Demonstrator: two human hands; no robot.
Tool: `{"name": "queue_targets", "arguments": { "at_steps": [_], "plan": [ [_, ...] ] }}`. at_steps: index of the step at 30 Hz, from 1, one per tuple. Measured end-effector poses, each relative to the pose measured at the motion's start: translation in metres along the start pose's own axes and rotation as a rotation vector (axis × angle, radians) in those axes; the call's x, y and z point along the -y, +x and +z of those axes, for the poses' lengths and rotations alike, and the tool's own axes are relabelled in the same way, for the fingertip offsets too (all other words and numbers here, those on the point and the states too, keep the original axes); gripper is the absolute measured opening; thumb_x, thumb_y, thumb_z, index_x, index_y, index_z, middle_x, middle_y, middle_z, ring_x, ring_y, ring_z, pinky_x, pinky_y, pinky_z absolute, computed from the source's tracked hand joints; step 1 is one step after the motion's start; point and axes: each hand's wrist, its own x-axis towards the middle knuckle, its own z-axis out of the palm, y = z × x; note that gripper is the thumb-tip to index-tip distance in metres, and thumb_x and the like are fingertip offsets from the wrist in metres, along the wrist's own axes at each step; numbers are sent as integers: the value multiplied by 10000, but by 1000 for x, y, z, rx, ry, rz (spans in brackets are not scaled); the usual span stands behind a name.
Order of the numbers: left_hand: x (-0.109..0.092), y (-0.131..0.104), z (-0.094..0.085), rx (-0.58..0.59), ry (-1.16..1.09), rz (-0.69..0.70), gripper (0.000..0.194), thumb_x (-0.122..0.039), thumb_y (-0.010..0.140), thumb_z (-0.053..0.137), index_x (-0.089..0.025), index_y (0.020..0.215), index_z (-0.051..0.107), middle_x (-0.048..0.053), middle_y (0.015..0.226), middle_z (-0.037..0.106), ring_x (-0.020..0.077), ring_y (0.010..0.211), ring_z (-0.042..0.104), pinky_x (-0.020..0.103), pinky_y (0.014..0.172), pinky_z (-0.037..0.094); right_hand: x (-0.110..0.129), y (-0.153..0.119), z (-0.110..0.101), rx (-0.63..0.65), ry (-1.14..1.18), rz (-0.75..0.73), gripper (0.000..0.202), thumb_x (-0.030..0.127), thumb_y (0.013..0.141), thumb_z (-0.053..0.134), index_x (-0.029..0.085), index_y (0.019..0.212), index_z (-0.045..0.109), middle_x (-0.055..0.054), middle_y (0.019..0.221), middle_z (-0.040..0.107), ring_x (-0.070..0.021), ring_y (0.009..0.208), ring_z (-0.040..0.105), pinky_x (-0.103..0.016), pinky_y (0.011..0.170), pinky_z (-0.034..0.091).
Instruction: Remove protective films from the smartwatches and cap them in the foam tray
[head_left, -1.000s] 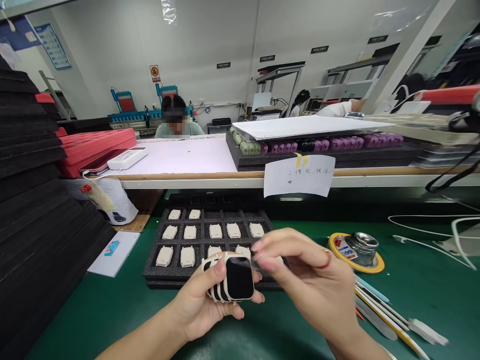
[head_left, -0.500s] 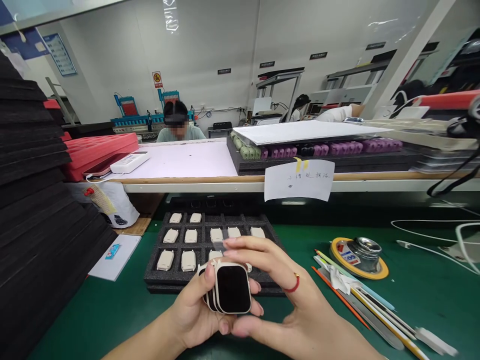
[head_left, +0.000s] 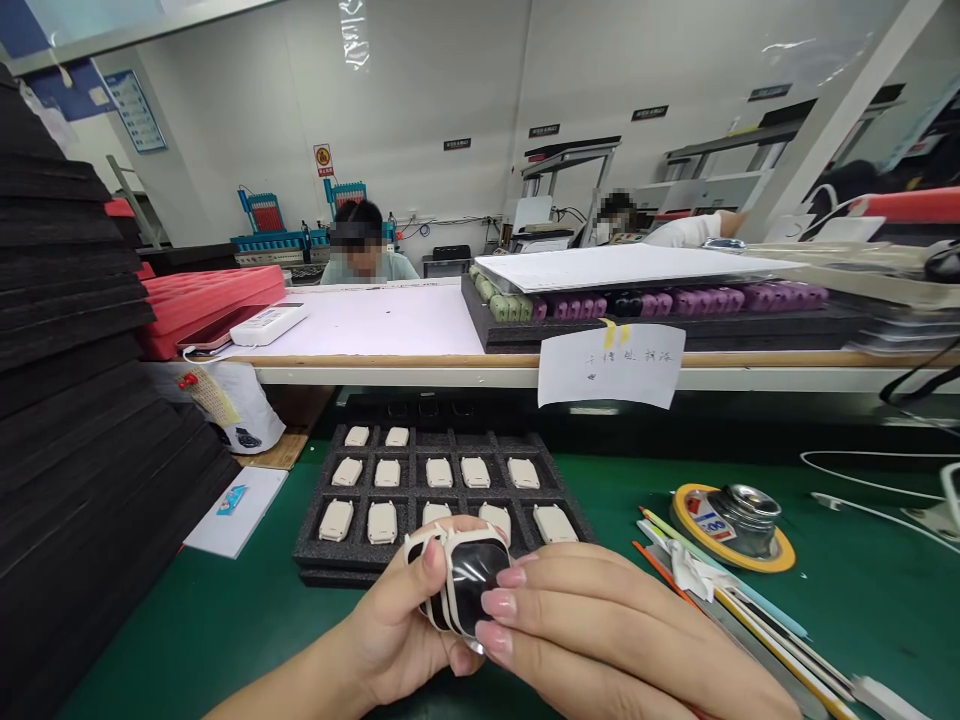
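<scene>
Watch bodies (head_left: 469,573), stacked, lower centre of frame. Left hand (head_left: 401,622): grip pinching them, thumb at left. Right hand (head_left: 619,630): touching the front face; grip closure I cannot tell. I judge light, stiff, slick-fronted; hold by rims.

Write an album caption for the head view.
Left hand holding cream-framed watch cases, right hand at the front one's dark screen, a foam tray beyond.

A pale wall (head_left: 420,80) stands behind the shelf (head_left: 420,330)
</scene>
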Motion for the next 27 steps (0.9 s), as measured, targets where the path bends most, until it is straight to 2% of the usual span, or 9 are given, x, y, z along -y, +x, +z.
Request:
{"name": "queue_targets", "arguments": {
  "at_steps": [5, 8, 10, 12, 15, 19, 23, 25, 27],
  "plan": [
    [0, 1, 0, 50, -52, 27, 420, -485, 735, 801, -198, 999, 643, 10, 806, 659, 30, 490, 558, 86, 375, 312, -3, 12, 7, -39, -52, -100, 322, 128, 879, 687, 198, 1193, 670, -47, 1011, 775, -210, 948, 693, -334, 870, 591],
    [3, 2, 0, 31, 17, 70, 428, -491, 718, 812, -179, 959, 645, 15, 758, 679, 8, 430, 488, 97, 392, 337, -5, 19, 14, -95, -81, -13, 428, 302, 854, 748, 166, 1243, 631, -68, 851, 715, -202, 739, 637, -358, 672, 576],
    [5, 3, 0, -32, 83, 88, 446, -467, 676, 848, -160, 932, 652, 37, 785, 697, 17, 445, 495, 105, 401, 356, -7, 20, 19, -51, -10, 98, 538, 351, 841, 759, 159, 1311, 581, -54, 821, 655, -180, 697, 603, -324, 622, 559],
    [6, 5, 1, -120, 73, 86, 455, -437, 640, 878, -151, 928, 674, 47, 847, 704, 35, 502, 536, 107, 414, 376, -11, 19, 21, -11, 126, 202, 546, 329, 811, 791, 194, 1295, 578, -41, 861, 637, -162, 709, 602, -280, 628, 559],
    [4, 5, 3, -186, -64, 7, 468, -474, 653, 861, -124, 932, 723, 28, 776, 695, 3, 439, 483, 96, 404, 372, -16, 18, 20, -83, 260, 249, 530, 293, 756, 836, 252, 1220, 583, -32, 978, 668, -168, 813, 634, -262, 708, 557],
    [-2, 1, 8, -142, -69, -54, 523, -521, 648, 848, -78, 911, 762, 96, 733, 731, 40, 462, 555, 88, 382, 364, -19, 21, 16, -69, 271, 215, 535, 286, 744, 843, 266, 1207, 576, -17, 1032, 696, -191, 931, 644, -306, 888, 515],
    [-2, -1, 9, -108, -67, -59, 531, -515, 643, 852, -52, 888, 767, 128, 748, 742, 87, 530, 642, 83, 384, 396, -18, 21, 16, -23, 206, 197, 557, 232, 749, 821, 244, 1245, 568, -39, 1090, 682, -199, 988, 635, -322, 934, 496],
    [-2, 0, 11, -173, -95, -11, 469, -443, 666, 860, -73, 934, 755, 125, 803, 751, 126, 612, 691, 104, 436, 470, -24, 22, 14, -24, 144, 171, 554, 208, 754, 791, 229, 1262, 571, -57, 1111, 678, -207, 997, 635, -329, 912, 508],
    [-5, 2, 13, -322, -141, 39, 344, -301, 740, 832, -92, 992, 727, 131, 898, 758, 174, 738, 733, 141, 527, 548, -39, 22, 12, -79, 68, 212, 471, 228, 769, 749, 220, 1217, 604, -63, 1084, 691, -215, 967, 649, -334, 867, 524]
  ]
}}
